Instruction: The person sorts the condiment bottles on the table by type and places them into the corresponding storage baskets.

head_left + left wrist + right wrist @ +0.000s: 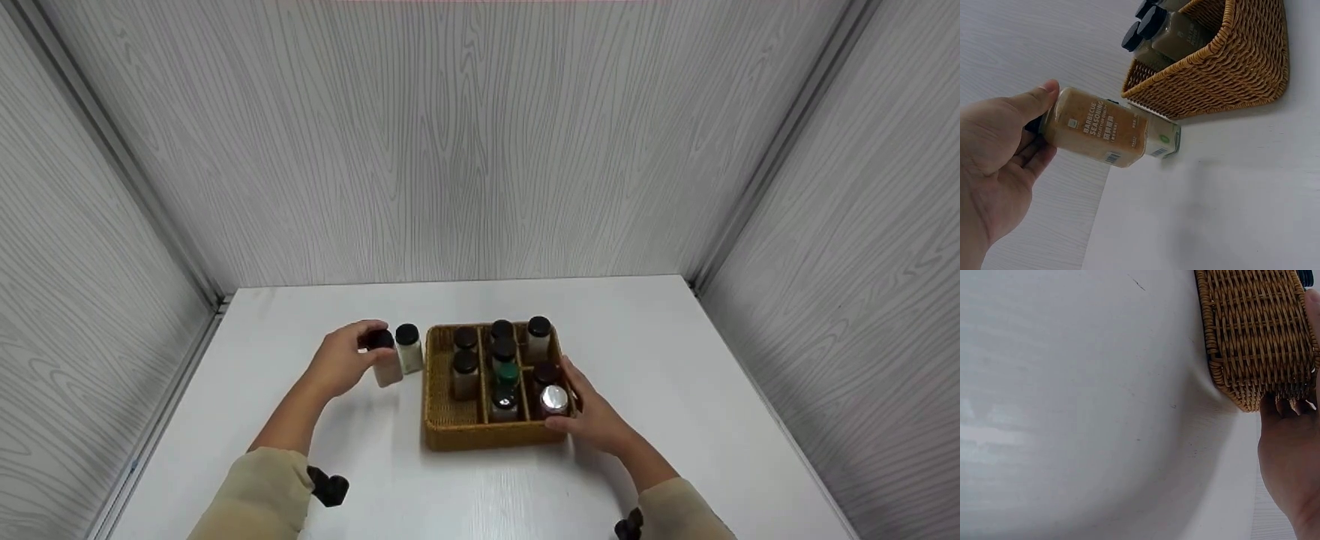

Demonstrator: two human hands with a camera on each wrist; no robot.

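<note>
My left hand (341, 363) pinches the black cap of a seasoning jar (388, 369). "Barbecue Seasoning" reads on its label in the left wrist view, where the jar (1098, 128) shows brownish powder inside. Beside it on the table stands a second black-capped jar (409, 351) with pale contents, partly hidden in the left wrist view. To the right sits a divided wicker basket (495, 437) with several jars in it. My right hand (596, 416) grips the basket's right side near the front corner, thumb at the rim and fingers along the outer wall.
In the basket are black-capped jars (465, 375), a green-capped jar (508, 374) and a silver-capped jar (554, 400). All of it rests on a white table (300, 315), with grey wood-grain panels (465, 150) at the back and both sides.
</note>
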